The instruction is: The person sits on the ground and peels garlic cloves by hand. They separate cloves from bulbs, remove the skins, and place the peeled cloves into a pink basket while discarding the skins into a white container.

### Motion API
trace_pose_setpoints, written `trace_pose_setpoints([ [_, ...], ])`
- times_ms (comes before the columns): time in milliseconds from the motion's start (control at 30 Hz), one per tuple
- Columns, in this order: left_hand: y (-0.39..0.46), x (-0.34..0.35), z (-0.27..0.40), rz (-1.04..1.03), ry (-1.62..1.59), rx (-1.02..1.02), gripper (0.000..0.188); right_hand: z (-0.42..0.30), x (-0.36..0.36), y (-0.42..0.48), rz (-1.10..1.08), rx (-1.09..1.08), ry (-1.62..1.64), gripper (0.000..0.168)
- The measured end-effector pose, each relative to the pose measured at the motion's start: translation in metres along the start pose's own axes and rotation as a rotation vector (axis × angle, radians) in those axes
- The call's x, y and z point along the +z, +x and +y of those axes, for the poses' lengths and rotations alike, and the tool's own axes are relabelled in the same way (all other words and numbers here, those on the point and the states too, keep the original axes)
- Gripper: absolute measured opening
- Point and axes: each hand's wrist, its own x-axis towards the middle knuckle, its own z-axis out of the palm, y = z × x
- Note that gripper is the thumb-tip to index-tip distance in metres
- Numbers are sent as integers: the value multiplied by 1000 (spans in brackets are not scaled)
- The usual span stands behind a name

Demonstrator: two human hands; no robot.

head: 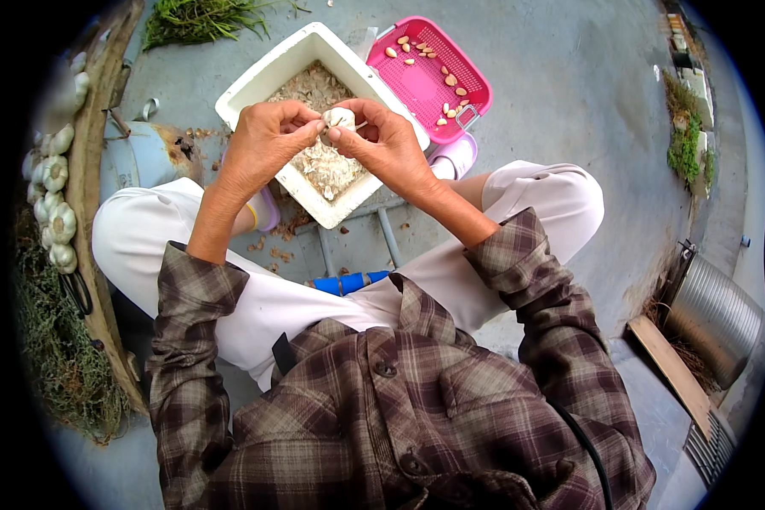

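A white garlic bulb (340, 117) is between my two hands, its papery skin partly opened. My right hand (392, 150) grips it from the right, thumb in front and fingers behind. My left hand (264, 137) pinches at its left side with thumb and forefinger. Both hands are above a white foam box (350, 64) whose floor is covered with loose garlic skins (328, 162). Against the box's far right side lies a pink plastic basket (414, 86), with several peeled-looking garlic cloves (451, 80) scattered inside.
Several garlic bulbs (62, 223) hang in a string beside a wooden plank (86, 140) at left. Near it lies a rusty-ended blue cylinder (146, 150). Green stalks (204, 19) lie at the top. A ribbed metal drum (717, 319) and a board (669, 370) are at right.
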Motion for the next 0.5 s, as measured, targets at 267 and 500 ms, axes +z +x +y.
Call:
trace_pose_setpoints([
  [267, 2, 9, -17, 71, 124, 94, 11, 2, 5, -4, -9, -2, -103, 35],
  [500, 10, 6, -26, 274, 50, 89, 10, -4, 9, 2, -52, 34, 255, 38],
])
